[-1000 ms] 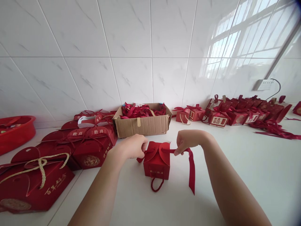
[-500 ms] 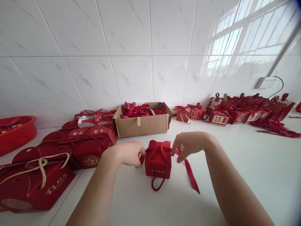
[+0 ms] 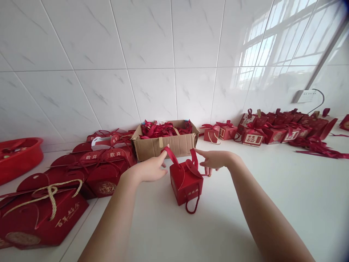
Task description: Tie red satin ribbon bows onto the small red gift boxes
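A small red gift box point(image 3: 180, 187) stands on the white surface between my hands, turned a little, with a dark red cord loop point(image 3: 194, 210) hanging at its front. Its flaps are folded over at the top, and a red ribbon point(image 3: 171, 156) passes through them. My left hand point(image 3: 152, 168) pinches the ribbon between thumb and forefinger, above and left of the box. On the other side, my right hand point(image 3: 216, 160) pinches the ribbon's right part, raised above the lid. The ribbon's far right end is mostly hidden behind that hand.
Behind the box is a cardboard carton point(image 3: 177, 146) full of red ribbons. Larger red gift boxes point(image 3: 109, 178) crowd the left, beside a red basin point(image 3: 29, 160). Several small finished boxes point(image 3: 252, 138) and loose ribbons point(image 3: 319, 148) lie at right, along the tiled wall point(image 3: 152, 40).
Both hands have risen with the ribbon, pulling its two sides up from beside the lid. The box has turned and shifted slightly right. The long ribbon tail at right no longer shows on the surface.
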Motion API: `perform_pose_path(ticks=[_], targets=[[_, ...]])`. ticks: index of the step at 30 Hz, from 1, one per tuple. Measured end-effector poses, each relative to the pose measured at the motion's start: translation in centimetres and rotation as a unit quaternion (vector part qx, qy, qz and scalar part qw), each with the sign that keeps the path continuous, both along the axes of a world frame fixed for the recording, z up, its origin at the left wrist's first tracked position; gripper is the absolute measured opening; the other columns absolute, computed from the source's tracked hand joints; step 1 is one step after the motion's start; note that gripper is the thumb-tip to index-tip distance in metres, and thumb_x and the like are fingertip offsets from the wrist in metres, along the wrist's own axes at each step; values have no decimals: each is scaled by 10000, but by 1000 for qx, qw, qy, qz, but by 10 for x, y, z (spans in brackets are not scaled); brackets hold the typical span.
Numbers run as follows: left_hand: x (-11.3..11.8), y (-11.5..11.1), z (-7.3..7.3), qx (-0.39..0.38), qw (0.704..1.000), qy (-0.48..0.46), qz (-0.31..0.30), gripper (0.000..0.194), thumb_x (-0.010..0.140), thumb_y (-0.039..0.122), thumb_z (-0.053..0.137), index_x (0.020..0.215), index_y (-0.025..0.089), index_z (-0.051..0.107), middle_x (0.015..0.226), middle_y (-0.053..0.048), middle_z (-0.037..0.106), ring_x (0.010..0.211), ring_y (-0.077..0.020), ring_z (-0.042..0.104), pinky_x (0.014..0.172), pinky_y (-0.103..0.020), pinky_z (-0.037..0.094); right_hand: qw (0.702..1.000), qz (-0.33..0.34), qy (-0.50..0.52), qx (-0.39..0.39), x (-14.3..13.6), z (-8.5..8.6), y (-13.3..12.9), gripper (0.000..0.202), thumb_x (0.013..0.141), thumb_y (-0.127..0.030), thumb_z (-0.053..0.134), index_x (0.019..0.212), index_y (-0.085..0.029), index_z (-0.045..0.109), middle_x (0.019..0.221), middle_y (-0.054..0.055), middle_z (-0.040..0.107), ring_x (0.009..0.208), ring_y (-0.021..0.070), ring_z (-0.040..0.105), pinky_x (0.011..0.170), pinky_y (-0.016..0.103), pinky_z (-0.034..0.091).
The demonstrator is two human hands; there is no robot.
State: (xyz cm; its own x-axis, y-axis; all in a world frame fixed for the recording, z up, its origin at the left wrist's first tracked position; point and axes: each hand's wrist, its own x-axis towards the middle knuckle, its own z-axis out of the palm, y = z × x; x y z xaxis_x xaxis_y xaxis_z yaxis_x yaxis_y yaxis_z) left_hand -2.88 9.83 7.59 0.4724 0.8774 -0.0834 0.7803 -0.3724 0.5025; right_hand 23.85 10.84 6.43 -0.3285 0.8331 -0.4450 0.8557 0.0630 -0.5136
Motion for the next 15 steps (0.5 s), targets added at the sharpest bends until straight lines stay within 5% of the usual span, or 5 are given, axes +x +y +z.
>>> perform_pose_path(ticks=[5,10,15], targets=[[13,-9,16,-31,980,-195,-15,602,775,237,532,1345,273,343,1331,-99,537,1254,-203,478,978,-340,411,981,-31,172,83,-2,5,-2,655,883,-281,431,1457,-306,116,1260,74,591,1045,164,612,775,264,515],[22,-14,25,-23,945,-322,46,483,796,351,593,1245,216,478,1253,-111,602,1157,-236,562,997,-409,419,999,-17,48,7,-2,-4,8,311,810,-239,526,1113,-187,567,1022,100,690,866,199,669,681,298,536],[24,-17,30,0,913,-402,71,466,776,386,642,1177,162,565,1079,-107,691,1070,-249,612,948,-413,465,996,2,33,80,-1,-18,18,656,653,-232,705,1257,-291,455,1204,57,605,1008,230,603,810,346,484]])
